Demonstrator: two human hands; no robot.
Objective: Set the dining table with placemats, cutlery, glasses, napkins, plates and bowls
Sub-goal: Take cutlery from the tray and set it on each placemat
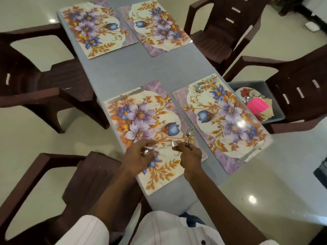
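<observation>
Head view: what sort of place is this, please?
Probably a home dining area: a long grey table laid with four floral placemats, brown plastic armchairs round it, and cutlery held in the left hand and right hand.

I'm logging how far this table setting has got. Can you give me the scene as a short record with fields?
Near-left placemat: one knife along its far edge
Near-right placemat: fork and spoon far edge, second knife near edge
Far placemats: no cutlery
Left hand: pinches a utensil
Right hand: grips a spoon
Grey bin: plates, pink napkins
</observation>
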